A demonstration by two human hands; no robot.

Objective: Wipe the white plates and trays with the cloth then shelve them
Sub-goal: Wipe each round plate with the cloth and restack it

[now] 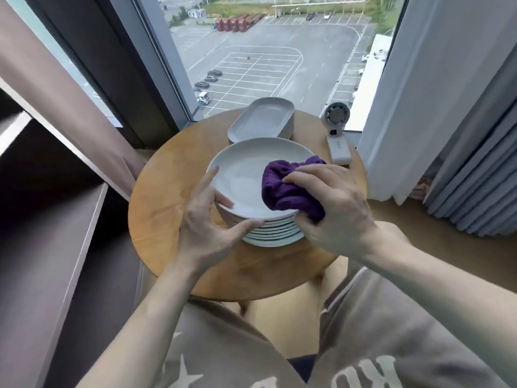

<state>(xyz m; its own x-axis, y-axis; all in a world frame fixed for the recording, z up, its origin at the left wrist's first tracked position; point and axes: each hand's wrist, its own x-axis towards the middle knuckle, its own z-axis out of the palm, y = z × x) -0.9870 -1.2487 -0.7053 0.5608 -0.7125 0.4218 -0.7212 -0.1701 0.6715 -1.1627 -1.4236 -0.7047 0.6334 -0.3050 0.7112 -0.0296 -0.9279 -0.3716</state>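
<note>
A stack of several white round plates (272,233) stands on a round wooden table (162,208). The top plate (243,169) is lifted and tilted slightly. My left hand (207,219) grips its near left rim, thumb on the inside, fingers under and against the stack. My right hand (330,203) clutches a bunched purple cloth (285,189) and presses it on the plate's right side. Behind the plates lies a stack of white oblong trays (263,121).
A small white handheld fan (337,130) lies at the table's far right. Dark shelves (70,219) stand to the left. A window is straight ahead, curtains (461,135) hang on the right. My knees are below the table's near edge.
</note>
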